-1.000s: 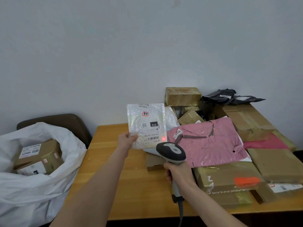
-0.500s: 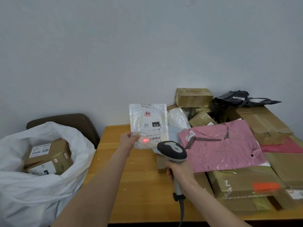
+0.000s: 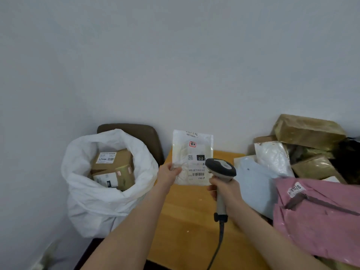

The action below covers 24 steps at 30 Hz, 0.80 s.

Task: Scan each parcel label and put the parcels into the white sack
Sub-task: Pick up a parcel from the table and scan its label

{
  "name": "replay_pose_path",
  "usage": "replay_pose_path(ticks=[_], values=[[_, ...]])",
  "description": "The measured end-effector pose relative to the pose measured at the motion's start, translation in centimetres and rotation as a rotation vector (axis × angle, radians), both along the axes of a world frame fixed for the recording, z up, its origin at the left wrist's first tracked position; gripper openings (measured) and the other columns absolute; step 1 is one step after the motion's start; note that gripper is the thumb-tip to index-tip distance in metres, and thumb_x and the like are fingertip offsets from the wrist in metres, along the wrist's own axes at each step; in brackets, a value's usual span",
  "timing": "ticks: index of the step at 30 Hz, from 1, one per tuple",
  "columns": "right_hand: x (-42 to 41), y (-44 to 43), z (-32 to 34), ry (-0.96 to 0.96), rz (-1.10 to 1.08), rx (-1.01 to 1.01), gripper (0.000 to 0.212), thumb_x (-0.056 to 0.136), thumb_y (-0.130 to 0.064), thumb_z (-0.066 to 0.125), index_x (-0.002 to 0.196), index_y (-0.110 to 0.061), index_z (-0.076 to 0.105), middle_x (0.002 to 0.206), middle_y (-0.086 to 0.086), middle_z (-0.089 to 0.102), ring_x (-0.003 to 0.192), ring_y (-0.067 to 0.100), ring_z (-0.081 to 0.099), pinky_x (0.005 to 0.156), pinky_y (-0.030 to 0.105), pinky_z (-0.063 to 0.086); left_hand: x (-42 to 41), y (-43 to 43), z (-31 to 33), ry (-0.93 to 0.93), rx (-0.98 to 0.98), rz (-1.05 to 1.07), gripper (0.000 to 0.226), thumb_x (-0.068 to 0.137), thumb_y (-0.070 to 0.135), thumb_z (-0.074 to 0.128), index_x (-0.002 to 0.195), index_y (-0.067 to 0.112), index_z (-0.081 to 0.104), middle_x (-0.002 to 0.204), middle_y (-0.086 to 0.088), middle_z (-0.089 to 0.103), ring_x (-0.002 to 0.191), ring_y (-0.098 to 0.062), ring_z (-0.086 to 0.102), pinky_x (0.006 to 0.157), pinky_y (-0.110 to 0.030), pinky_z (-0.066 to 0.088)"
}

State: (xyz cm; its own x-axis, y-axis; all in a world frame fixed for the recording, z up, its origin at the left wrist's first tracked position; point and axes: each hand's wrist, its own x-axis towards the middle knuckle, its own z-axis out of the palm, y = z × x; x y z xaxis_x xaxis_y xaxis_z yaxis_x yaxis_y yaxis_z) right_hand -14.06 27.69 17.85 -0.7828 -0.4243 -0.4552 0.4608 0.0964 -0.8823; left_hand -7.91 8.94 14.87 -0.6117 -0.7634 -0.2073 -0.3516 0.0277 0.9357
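- the right hand is nearest; its fingers are curled round the handle of the scanner, whose head stands just in front of the lower right part of the white flat parcel.
- the left hand pinches this parcel at its left edge, thumb on the front, and holds it upright above the wooden table, the barcode facing the camera.
- at the right, a pink parcel lies partly over a pale blue parcel.
- at the left, beside the table, the white sack stands open with cardboard boxes inside.
- behind the sack is a dark chair; far right, brown taped parcels are piled at the wall.
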Motion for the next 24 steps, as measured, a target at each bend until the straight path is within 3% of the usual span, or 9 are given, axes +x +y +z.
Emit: replay_pose_path(ticks=[2, 4, 8, 12, 16, 21, 24], values=[[-0.6, -2.6, 0.0, -0.02, 0.058, -0.001, 0.004, 0.087, -0.001, 0.063, 0.087, -0.006, 0.063, 0.066, 0.012, 0.066, 0.051, 0.016, 0.054, 0.051, 0.027, 0.046, 1.4, -1.7, -0.1, -0.051, -0.037, 0.058, 0.005, 0.086, 0.009, 0.067, 0.089, 0.012, 0.063, 0.087, -0.006, 0.065, 0.083, -0.022, 0.062, 0.077, -0.035, 0.052], [-0.9, -5.5, 0.0, -0.064, 0.131, -0.019, 0.004, 0.087, -0.001, 0.063, 0.09, -0.004, 0.063, 0.068, 0.012, 0.066, 0.05, 0.016, 0.054, 0.05, 0.026, 0.046, 2.9, -4.0, -0.1, -0.089, -0.069, 0.125, 0.008, 0.082, 0.014, 0.069, 0.079, 0.013, 0.062, 0.076, -0.005, 0.063, 0.078, -0.022, 0.059, 0.07, -0.033, 0.047], [-0.1, -11.5, 0.1, -0.102, 0.239, 0.002, 0.007, 0.086, 0.001, 0.061, 0.093, 0.001, 0.063, 0.068, 0.012, 0.065, 0.049, 0.016, 0.053, 0.047, 0.025, 0.044, 6.2, -8.7, 0.4, -0.147, -0.066, 0.279, 0.019, 0.085, 0.009, 0.067, 0.105, 0.007, 0.065, 0.097, -0.011, 0.067, 0.093, -0.027, 0.063, 0.084, -0.039, 0.053], [2.0, -17.7, 0.3, -0.12, 0.329, 0.004, 0.005, 0.085, 0.002, 0.061, 0.09, 0.003, 0.062, 0.062, 0.011, 0.063, 0.046, 0.015, 0.051, 0.045, 0.024, 0.043, 9.6, -13.6, 1.1, -0.132, -0.091, 0.399, 0.008, 0.087, 0.004, 0.063, 0.094, 0.008, 0.063, 0.081, -0.004, 0.063, 0.082, -0.024, 0.06, 0.08, -0.038, 0.052], [4.2, -24.3, -0.2, -0.169, 0.334, 0.002, 0.003, 0.088, -0.002, 0.063, 0.089, -0.001, 0.061, 0.068, 0.011, 0.064, 0.05, 0.013, 0.052, 0.047, 0.021, 0.044, 12.2, -20.3, 0.5, -0.151, -0.096, 0.458, 0.008, 0.088, 0.004, 0.061, 0.088, 0.012, 0.063, 0.083, -0.008, 0.064, 0.082, -0.026, 0.061, 0.079, -0.038, 0.054], [6.5, -33.9, -2.8, -0.147, 0.284, 0.075, 0.008, 0.086, -0.006, 0.065, 0.079, -0.003, 0.063, 0.068, 0.01, 0.065, 0.057, 0.015, 0.054, 0.06, 0.026, 0.048, 14.2, -31.1, -1.9, -0.169, -0.068, 0.453, 0.023, 0.089, 0.005, 0.059, 0.111, 0.002, 0.063, 0.094, -0.012, 0.065, 0.088, -0.027, 0.062, 0.087, -0.043, 0.053], [8.1, -39.0, -3.8, -0.101, 0.278, 0.151, 0.009, 0.089, -0.014, 0.064, 0.081, -0.011, 0.06, 0.075, 0.008, 0.064, 0.071, 0.018, 0.058, 0.071, 0.03, 0.048, 15.3, -37.5, -3.8, -0.229, -0.049, 0.418, 0.034, 0.089, 0.006, 0.058, 0.123, 0.001, 0.057, 0.11, -0.015, 0.066, 0.098, -0.031, 0.063, 0.091, -0.045, 0.052]])
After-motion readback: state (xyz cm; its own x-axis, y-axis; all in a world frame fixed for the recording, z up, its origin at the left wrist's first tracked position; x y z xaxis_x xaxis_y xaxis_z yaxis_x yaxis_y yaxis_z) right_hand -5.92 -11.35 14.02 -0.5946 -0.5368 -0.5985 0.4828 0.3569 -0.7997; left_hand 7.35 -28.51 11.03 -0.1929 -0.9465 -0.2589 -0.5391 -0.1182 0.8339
